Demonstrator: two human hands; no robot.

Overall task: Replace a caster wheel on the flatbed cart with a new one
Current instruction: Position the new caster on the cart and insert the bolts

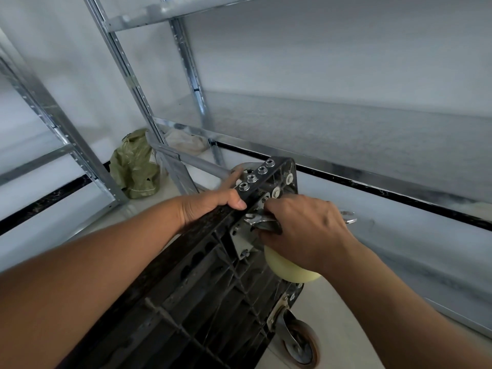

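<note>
Black ribbed plastic fills the middle of the view: the flatbed cart (pixel 186 283) stands tipped on its side on the pale floor (pixel 343 328), underside facing right. The left hand (pixel 213 203) wraps over the cart's upper edge, fingers curled tight around it, just below a row of four nuts (pixel 257 173). The right hand (pixel 306 230) is down on the caster mount, its grip clenched around a metal wrench (pixel 348 217) whose far end pokes out past the knuckles; the head of the tool sits at the caster's mounting plate (pixel 241 239). Right under that hand, a cream-coloured caster wheel (pixel 290 270) shows, attached at the cart's upper corner. Lower down, a second caster with a worn reddish-rimmed wheel (pixel 300 342) hangs near the floor. The cart's grey handle tube (pixel 194 162) runs off to the left behind. Galvanised shelving (pixel 133 75) stands against the white wall, with a crumpled green bag (pixel 133 169) at its foot.
</note>
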